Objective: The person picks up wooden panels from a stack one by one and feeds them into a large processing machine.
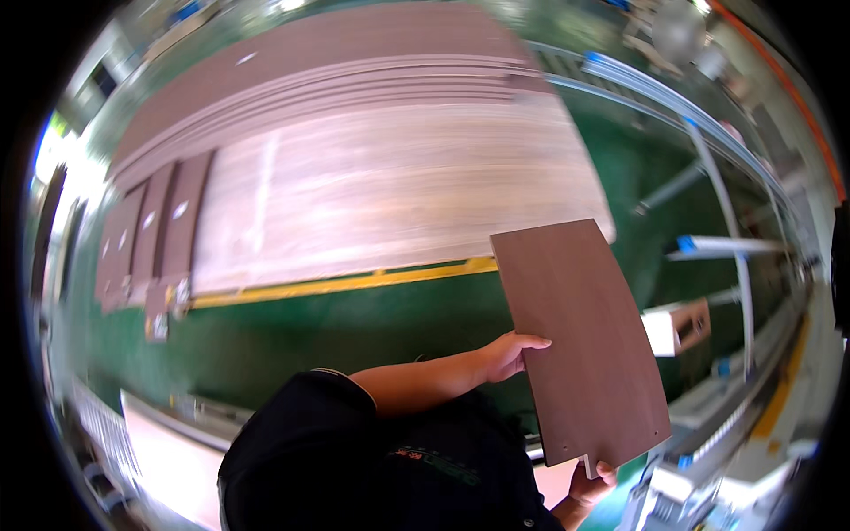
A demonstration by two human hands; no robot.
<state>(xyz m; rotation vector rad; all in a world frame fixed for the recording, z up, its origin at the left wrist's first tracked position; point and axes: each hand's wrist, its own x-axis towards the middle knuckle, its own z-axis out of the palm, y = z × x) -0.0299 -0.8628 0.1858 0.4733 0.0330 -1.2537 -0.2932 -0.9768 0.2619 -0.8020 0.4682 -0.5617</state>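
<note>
A flat brown panel point(580, 332) with a small notch at its near edge is held up in front of me, right of my body. My left hand point(512, 356) grips its left edge, thumb on the upper face and fingers beneath. At the near end, by the notch, my right hand point(591, 485) is closed on the panel's edge, its fingertips showing on the face. Small dark holes show near the panel's near corners.
Ahead stands a wide, light wood-topped platform point(398, 186) with a yellow front edge point(336, 285). Large brown boards point(354, 44) are stacked along its far side; narrower brown panels point(186, 208) lie at its left. A metal roller frame point(722, 186) and a box with holes point(691, 327) are at right.
</note>
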